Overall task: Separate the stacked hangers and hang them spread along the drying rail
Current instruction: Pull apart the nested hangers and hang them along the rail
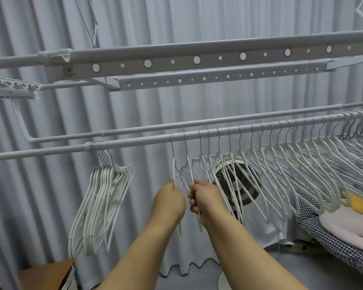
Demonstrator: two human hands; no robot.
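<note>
On the rail (134,141), stacked hangers (101,197) beside spread hangers (281,160).

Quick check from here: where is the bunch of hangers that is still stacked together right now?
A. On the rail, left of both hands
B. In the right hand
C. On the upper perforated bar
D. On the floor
A: the stacked hangers hang bunched on the rail, left of the left hand and right hand, which each grip a separated hanger.
</note>
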